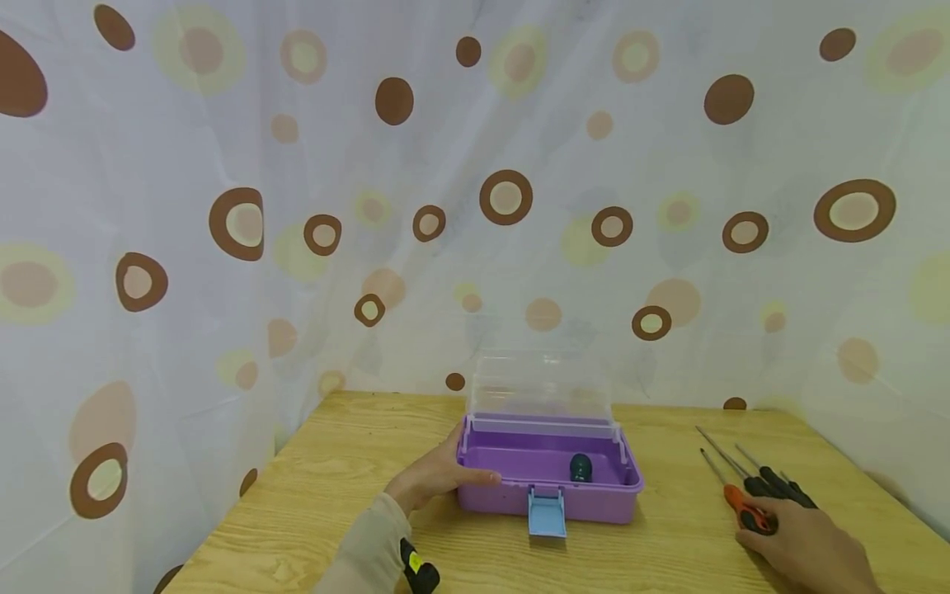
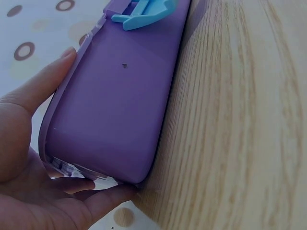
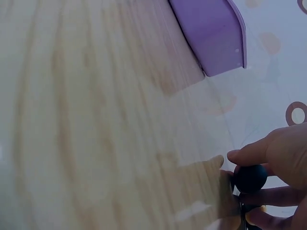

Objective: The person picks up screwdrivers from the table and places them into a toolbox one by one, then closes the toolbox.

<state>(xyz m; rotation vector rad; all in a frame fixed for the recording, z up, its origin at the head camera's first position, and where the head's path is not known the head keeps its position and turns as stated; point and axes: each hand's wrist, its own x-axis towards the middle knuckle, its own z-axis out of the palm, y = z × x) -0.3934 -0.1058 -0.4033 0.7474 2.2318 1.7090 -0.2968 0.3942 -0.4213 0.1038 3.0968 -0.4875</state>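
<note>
A purple plastic toolbox (image 1: pixel 505 497) stands on the table with its clear lid (image 1: pixel 542 379) raised and its light-blue latch (image 1: pixel 547 516) hanging down in front. My left hand (image 1: pixel 438 474) grips the toolbox's left end, thumb over the front rim and fingers round the side, as the left wrist view also shows. A dark green rounded object (image 1: pixel 580 468) lies inside. At the right, my right hand (image 1: pixel 809 540) holds an orange-and-black screwdriver (image 1: pixel 736 499) by its handle, the shaft pointing away. In the right wrist view, thumb and fingers surround the handle's dark round end (image 3: pixel 250 178).
Several black-handled screwdrivers (image 1: pixel 772 483) lie beside my right hand, their shafts pointing toward the back. A black strap with a yellow mark (image 1: pixel 416 565) is at my left wrist. A dotted curtain (image 1: pixel 549 247) hangs behind the wooden table (image 1: pixel 371 421).
</note>
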